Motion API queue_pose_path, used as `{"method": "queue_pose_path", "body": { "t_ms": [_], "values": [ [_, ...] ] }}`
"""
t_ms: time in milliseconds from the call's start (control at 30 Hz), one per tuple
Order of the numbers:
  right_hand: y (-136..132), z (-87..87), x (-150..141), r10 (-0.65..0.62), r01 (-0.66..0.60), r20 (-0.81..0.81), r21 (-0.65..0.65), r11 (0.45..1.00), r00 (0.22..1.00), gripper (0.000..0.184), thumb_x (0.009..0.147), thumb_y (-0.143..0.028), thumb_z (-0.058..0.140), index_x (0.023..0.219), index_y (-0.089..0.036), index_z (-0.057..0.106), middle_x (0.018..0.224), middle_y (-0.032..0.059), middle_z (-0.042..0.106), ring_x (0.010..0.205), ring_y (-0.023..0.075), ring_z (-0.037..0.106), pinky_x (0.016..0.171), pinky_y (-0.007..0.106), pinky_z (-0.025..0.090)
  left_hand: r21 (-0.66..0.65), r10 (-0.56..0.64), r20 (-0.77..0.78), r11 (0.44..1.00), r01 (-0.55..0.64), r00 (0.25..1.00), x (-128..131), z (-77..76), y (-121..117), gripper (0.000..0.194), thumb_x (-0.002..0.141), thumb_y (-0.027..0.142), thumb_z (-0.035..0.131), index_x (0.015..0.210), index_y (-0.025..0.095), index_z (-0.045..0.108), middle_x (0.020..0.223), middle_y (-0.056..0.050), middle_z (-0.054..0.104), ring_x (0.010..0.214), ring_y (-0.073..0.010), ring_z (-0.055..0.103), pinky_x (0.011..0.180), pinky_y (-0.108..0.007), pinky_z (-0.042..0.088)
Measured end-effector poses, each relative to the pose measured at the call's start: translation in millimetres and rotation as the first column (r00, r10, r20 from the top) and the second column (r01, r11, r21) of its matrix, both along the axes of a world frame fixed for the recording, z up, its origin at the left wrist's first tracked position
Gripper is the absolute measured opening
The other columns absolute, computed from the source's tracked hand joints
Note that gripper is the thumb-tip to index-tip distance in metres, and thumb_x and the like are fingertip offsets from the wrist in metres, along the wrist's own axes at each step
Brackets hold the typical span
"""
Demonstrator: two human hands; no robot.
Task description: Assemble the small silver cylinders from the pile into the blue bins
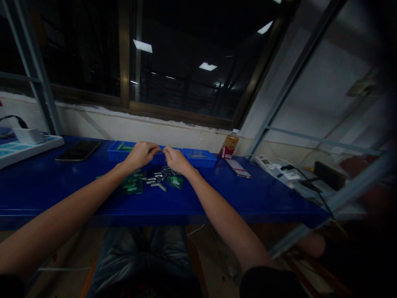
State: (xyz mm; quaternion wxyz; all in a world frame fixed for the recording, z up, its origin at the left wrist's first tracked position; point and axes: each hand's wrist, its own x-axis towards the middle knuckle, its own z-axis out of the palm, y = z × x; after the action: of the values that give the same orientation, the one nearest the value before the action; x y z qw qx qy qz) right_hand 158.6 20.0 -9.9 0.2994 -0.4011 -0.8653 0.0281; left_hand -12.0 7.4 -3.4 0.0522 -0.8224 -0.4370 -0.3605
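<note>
My left hand (142, 155) and my right hand (176, 159) meet fingertip to fingertip above the middle of the blue table. Both are closed in a pinch around a small, thin piece between them, too small and dark to name. Below my hands lies a loose pile of small silvery metal pieces (159, 177). Left of the pile is a green bag (133, 186) with pale small parts; a smaller green bag (175, 182) lies under my right hand. Just behind my hands stand blue trays (198, 158), the left one holding green pieces (124, 147).
A dark phone (79, 150) and a white power strip (31, 148) lie at the left. On the right are a bottle (229, 145) with amber liquid, a lit phone (238, 167) and another power strip (276, 169) with cables. Metal posts (288, 78) and a window wall border the table.
</note>
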Motion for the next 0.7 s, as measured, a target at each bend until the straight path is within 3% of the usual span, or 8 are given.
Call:
{"method": "queue_pose_path", "body": {
  "t_ms": [233,500,600,700],
  "values": [
    [2.7,-2.9,-0.6,-0.047,0.042,0.081,0.06,0.997,0.996,0.022,0.09,-0.024,0.033,0.093,-0.016,0.053,0.079,0.0053,0.062,0.074,0.0156,0.055,0.064,0.024,0.031,0.013,0.018,-0.026,1.0,-0.018,1.0,1.9,-3.2,1.0,0.028,0.083,0.022,0.043,0.082,0.013,0.069,0.08,-0.009,0.07,0.069,-0.0175,0.062,0.062,-0.025,0.038],
    [0.6,-5.3,-2.6,-0.049,0.044,0.126,0.036,0.998,0.991,0.023,0.09,-0.027,0.032,0.091,-0.017,0.052,0.081,0.008,0.063,0.075,0.0179,0.057,0.062,0.026,0.032,-0.022,0.075,-0.041,0.997,-0.076,0.996,2.4,-0.4,-3.0,0.034,0.084,0.028,0.04,0.075,0.013,0.068,0.074,-0.01,0.069,0.062,-0.0166,0.059,0.058,-0.025,0.034],
    [0.7,-4.2,-4.0,-0.03,0.03,0.067,0.003,1.0,0.997,0.024,0.09,-0.028,0.032,0.084,-0.018,0.052,0.078,0.0059,0.062,0.073,0.0162,0.056,0.062,0.025,0.033,-0.027,0.107,-0.008,0.994,-0.108,0.994,3.1,2.1,-4.2,0.036,0.085,0.031,0.038,0.074,0.013,0.067,0.068,-0.009,0.067,0.06,-0.0166,0.058,0.057,-0.026,0.034],
    [2.3,-1.5,-4.2,0.001,-0.008,-0.085,-0.083,0.997,0.996,0.027,0.09,-0.029,0.031,0.075,-0.018,0.05,0.066,0.0016,0.058,0.065,0.013,0.053,0.06,0.023,0.033,-0.026,0.064,0.046,0.998,-0.063,0.997,4.7,3.5,-4.9,0.033,0.087,0.031,0.038,0.085,0.014,0.067,0.075,-0.008,0.068,0.065,-0.0161,0.06,0.061,-0.025,0.037]
  ]
}}
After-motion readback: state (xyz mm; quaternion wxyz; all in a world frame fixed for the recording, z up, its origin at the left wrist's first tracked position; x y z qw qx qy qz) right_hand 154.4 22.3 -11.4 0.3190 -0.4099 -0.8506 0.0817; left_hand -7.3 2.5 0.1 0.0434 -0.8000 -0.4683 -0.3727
